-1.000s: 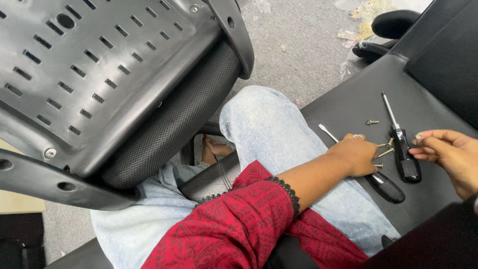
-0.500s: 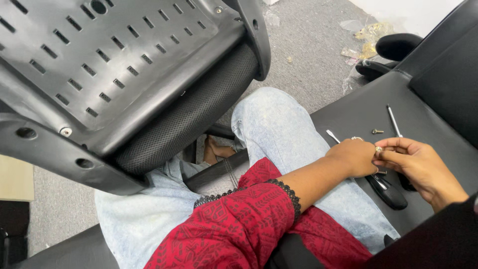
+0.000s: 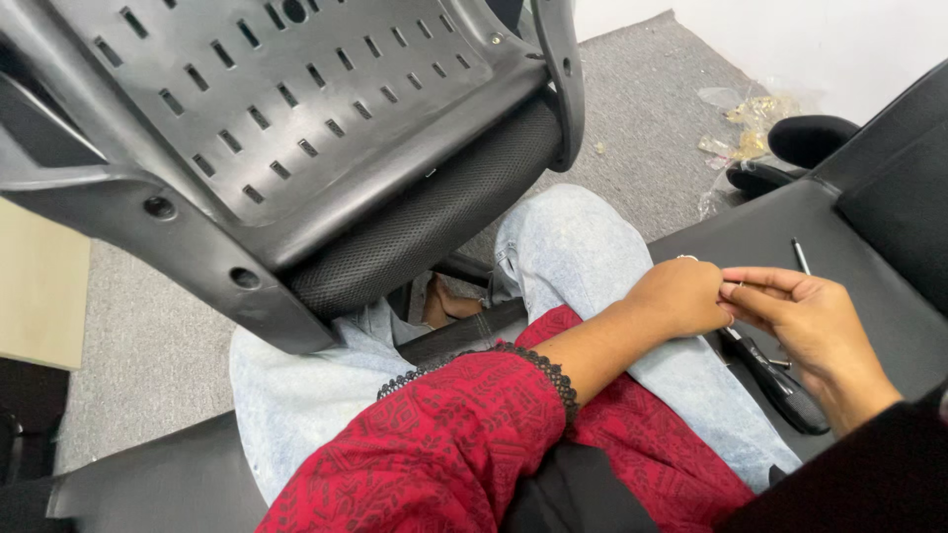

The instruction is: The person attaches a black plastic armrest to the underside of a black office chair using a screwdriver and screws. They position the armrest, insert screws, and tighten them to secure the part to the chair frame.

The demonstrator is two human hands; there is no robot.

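Metal bit: a small pale metal piece, thin, sits right where the two hands meet, over the black panel; too small to tell what it is.
Right hand: the right hand comes in from the right, fingers curled, fingertips pinched together at that small piece; its grip is closed on it.
Left hand: the left hand reaches across the lap in a loose fist, knuckles up, touching the right fingertips. Whether its grip holds anything, I cannot tell from here.
Sleeve: a red patterned sleeve with black lace trim covers the left forearm.
Screwdriver: a black-handled screwdriver lies on the panel just below the right hand, partly hidden by it.
Second tool: a thin metal shaft shows on the panel just above the right hand.
Panel: the black panel, smooth and dark, carries the tools to the right of the knee.
Jeans: pale blue jeans run under both hands.
Chair seat: a grey plastic chair seat, underside up with slots and screw holes, leans over the lap at upper left, mesh cushion along its lower edge.
Floor: grey carpet beyond, with crumpled clear wrapping near the wall.
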